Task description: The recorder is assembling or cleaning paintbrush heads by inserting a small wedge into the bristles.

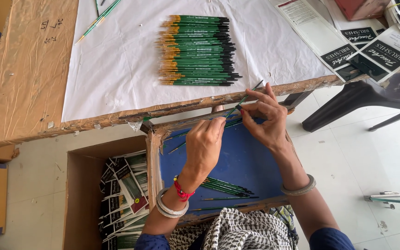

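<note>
Partly hidden between both hands (237,127), one green paintbrush (251,91).

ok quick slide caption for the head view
Both hands, left hand and right hand, hold one green brush over a blue tray.

A dark plastic chair (376,95) stands beside a cardboard box (82,194).

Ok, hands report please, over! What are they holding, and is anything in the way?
Left hand and right hand pinch one thin green brush between them. Blue tray beneath. Nothing blocking.
</note>
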